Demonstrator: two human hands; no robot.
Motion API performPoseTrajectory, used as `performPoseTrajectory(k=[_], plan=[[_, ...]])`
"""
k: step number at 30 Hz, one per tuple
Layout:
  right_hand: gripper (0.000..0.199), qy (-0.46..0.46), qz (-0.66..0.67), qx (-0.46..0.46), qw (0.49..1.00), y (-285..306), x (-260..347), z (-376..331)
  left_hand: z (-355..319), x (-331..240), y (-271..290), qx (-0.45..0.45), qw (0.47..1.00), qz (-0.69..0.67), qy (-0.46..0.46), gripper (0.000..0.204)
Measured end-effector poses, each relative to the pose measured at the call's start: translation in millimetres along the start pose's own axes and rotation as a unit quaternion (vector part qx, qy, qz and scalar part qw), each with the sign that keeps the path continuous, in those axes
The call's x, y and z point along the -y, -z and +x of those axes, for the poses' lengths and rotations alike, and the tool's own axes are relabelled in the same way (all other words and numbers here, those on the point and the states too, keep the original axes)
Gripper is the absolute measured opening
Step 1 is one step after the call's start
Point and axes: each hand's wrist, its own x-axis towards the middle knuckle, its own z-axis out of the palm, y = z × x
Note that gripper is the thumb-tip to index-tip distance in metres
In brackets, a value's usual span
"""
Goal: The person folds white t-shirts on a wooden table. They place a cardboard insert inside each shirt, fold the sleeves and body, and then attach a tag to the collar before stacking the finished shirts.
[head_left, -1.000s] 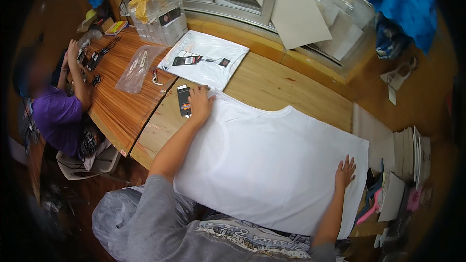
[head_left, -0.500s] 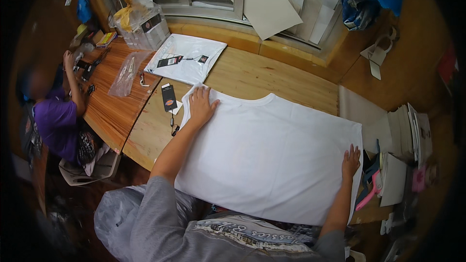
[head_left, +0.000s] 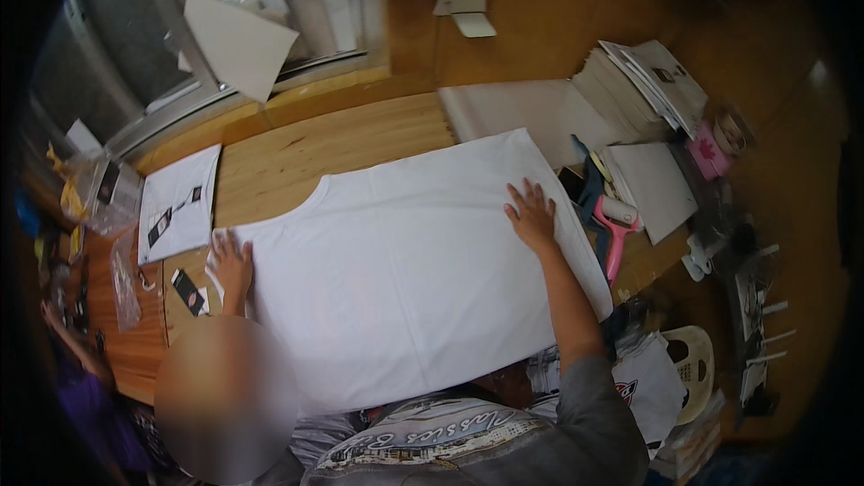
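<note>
A white T-shirt point(head_left: 387, 279) lies spread flat on the wooden table point(head_left: 351, 130), its curved neckline toward the left and its hem end toward the right. My left hand point(head_left: 232, 265) rests flat on the fabric at the shoulder end, fingers a little apart. A blurred patch covers much of my left forearm. Near the far right part of the shirt, my right hand point(head_left: 531, 214) presses down with its fingers spread. Neither hand grips anything. A black hang tag point(head_left: 187, 292) lies beside the shirt's left end.
A packaged white garment point(head_left: 184, 189) lies at the left. A pink lint roller point(head_left: 615, 234) and a white board point(head_left: 648, 189) are at the right, below a stack of boards point(head_left: 621, 94). A person in purple point(head_left: 94, 414) sits at far left. A plastic chair point(head_left: 691, 373) stands lower right.
The view has swung to the right. My right hand has moved up from the shirt's near right edge to farther across the fabric. My left hand stays at the shoulder end.
</note>
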Motion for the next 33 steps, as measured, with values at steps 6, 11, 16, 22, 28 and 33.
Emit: performPoseTrajectory(k=[6,11,16,22,28,33], plan=[[0.047,-0.017,0.028,-0.019,0.999,18.1,4.8,18.8,3.3,10.3,-0.4,0.031,0.999,0.001,0.027,0.059],[0.041,-0.012,0.031,-0.088,0.996,4.4,8.1,32.8,7.9,26.4,-13.1,-0.005,0.998,0.029,0.05,0.055],[0.04,-0.08,0.016,-0.122,0.989,20.9,-47.6,-13.0,-80.7,19.8,25.8,0.01,0.998,0.034,0.045,0.05],[0.036,0.03,-0.168,-0.157,0.973,31.8,-102.2,-3.7,-108.2,30.2,9.5,0.011,0.998,0.037,0.041,0.046],[0.03,-0.016,-0.152,-0.177,0.972,27.4,-104.9,27.9,-106.0,31.2,10.0,0.011,0.999,0.035,0.036,0.047],[0.043,0.11,0.054,-0.11,0.986,6.2,-12.6,-11.2,-108.6,37.6,6.3,0.007,0.998,0.046,0.045,0.047]])
